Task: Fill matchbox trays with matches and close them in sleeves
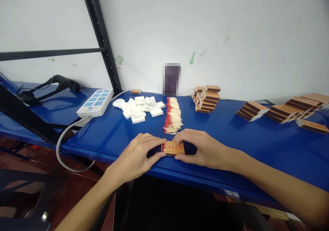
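A matchbox lies near the table's front edge, its tray partly out on the left with red match heads showing. My right hand grips the printed sleeve between thumb and fingers. At the tray's left end, my left hand pinches the sides with thumb and forefinger. Just behind the box, a long pile of loose matches stretches toward the wall, red heads to the left. To its left, white trays lie in a heap; whether they hold anything cannot be seen.
Matchbox sleeves or boxes are stacked behind on the right, with more boxes farther right. A white power strip with a cable sits left, beside a dark metal shelf post. A black strapped object lies far left.
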### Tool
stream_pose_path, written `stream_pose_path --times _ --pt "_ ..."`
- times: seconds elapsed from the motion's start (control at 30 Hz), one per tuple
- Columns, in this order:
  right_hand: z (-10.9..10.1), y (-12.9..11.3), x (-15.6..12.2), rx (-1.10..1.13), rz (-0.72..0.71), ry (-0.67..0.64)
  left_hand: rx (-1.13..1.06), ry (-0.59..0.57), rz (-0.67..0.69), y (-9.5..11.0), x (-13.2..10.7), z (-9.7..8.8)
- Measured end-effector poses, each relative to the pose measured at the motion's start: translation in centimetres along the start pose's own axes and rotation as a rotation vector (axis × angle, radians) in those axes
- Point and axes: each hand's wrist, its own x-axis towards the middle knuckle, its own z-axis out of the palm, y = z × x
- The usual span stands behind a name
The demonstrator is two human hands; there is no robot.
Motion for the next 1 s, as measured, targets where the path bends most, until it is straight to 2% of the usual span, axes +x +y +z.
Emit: stream_pose_path --times 0.2,0.43,0.67,0.73,0.87,1.0 --pt "0.1 0.2 -0.1 0.007 0.005 -0.006 0.002 -0.01 0.0 -0.1 0.1 -0.1" --pt "0.4 -0.1 0.3 0.072 -0.001 -0.009 -0.031 0.035 0.032 -0.3 -0.1 0.0" --pt "0.6 0.1 0.2 0.085 0.002 -0.011 -0.086 0.076 -0.143 -0.3 0.1 0.1" --pt "0.7 0.2 0.2 0.083 -0.002 -0.009 -0.097 0.055 -0.151 -0.2 0.3 -0.1" --pt "0.9 0.1 0.4 0.096 -0.032 -0.003 -0.108 -0.09 -0.082 0.1 0.6 -0.7" --pt "0.8 0.0 0.4 0.103 -0.031 -0.014 -0.098 -0.116 -0.096 0.3 0.6 -0.9"
